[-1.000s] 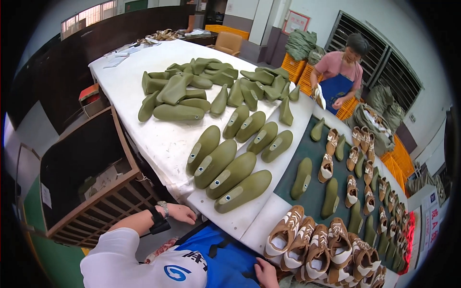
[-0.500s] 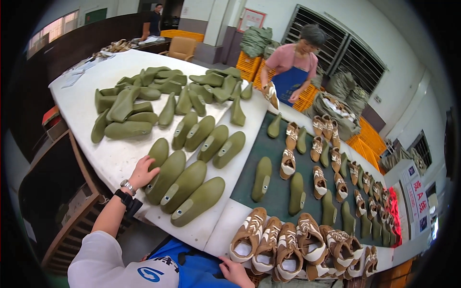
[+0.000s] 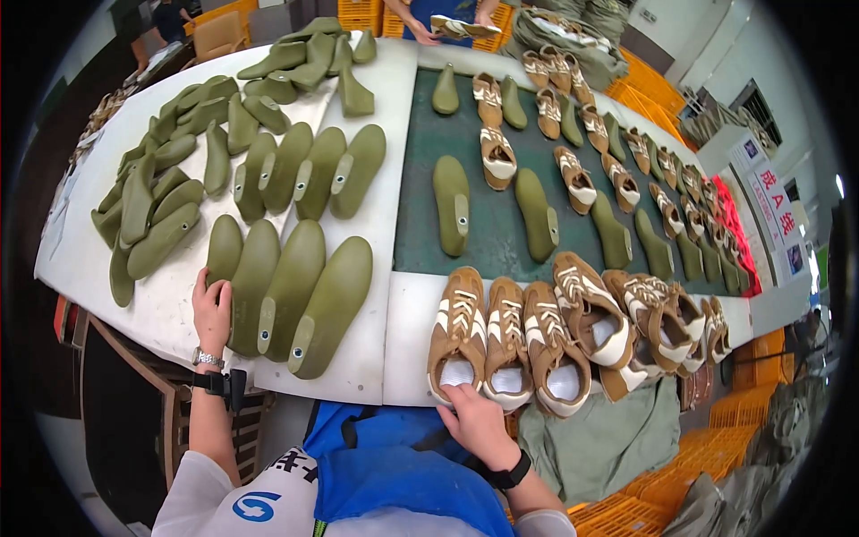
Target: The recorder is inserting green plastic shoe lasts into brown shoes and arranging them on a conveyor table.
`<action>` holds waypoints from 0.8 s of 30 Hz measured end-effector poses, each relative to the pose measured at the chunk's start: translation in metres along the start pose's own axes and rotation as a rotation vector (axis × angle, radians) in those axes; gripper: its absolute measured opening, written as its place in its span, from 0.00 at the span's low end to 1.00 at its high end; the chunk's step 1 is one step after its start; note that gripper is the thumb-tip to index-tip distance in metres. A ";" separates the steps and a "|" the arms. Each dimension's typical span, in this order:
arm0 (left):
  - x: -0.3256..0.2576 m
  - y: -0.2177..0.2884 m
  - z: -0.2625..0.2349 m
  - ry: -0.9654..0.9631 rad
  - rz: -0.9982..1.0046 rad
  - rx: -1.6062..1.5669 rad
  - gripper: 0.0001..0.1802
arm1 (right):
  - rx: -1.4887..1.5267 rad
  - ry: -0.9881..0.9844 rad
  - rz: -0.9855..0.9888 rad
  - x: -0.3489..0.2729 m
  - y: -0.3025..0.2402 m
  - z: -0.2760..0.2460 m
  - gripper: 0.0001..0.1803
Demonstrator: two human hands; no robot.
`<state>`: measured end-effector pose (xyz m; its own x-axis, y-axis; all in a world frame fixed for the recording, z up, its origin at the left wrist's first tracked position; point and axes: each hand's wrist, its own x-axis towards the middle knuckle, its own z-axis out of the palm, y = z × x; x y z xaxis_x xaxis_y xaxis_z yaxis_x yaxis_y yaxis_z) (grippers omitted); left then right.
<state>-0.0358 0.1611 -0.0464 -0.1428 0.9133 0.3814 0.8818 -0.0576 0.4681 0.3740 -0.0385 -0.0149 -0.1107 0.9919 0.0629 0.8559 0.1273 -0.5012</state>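
Observation:
My left hand (image 3: 211, 315) has its fingers and thumb closed round the near end of an olive-green shoe last (image 3: 224, 251), the leftmost of the front row on the white table. Beside it stand more lasts, such as a large green last (image 3: 335, 304) with a metal-rimmed hole. My right hand (image 3: 480, 424) is at the heel of a brown sneaker (image 3: 463, 313) with white stripes and laces. Its fingertips reach into the shoe's opening and the thumb is outside, pinching the heel edge. Other brown sneakers (image 3: 555, 349) are lined up to its right.
A pile of green lasts (image 3: 165, 170) covers the white table's (image 3: 358, 376) left side. Lasts and sneakers stand in rows on a green conveyor belt (image 3: 492, 233). Across the table a co-worker's hands (image 3: 420, 31) hold a shoe. Orange crates (image 3: 626, 501) and a grey-green cloth (image 3: 599, 438) lie below right.
My view has swung right and down. The right hand has moved from beside my apron to the first sneaker's heel. My left hand stays at the leftmost front last.

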 end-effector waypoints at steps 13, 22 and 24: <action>0.002 -0.057 0.010 -0.066 -0.013 -0.053 0.16 | 0.140 0.016 -0.107 0.025 -0.026 0.004 0.11; -0.009 -0.184 0.011 -0.027 -0.093 0.065 0.24 | 0.095 -0.106 -0.095 0.016 -0.016 0.009 0.11; -0.033 -0.175 0.012 0.000 -0.090 0.222 0.24 | 0.056 -0.128 -0.098 0.016 -0.015 0.011 0.12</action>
<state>-0.1804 0.1457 -0.1501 -0.2252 0.9108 0.3461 0.9426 0.1138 0.3138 0.3534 -0.0247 -0.0162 -0.2590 0.9659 0.0055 0.8087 0.2200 -0.5456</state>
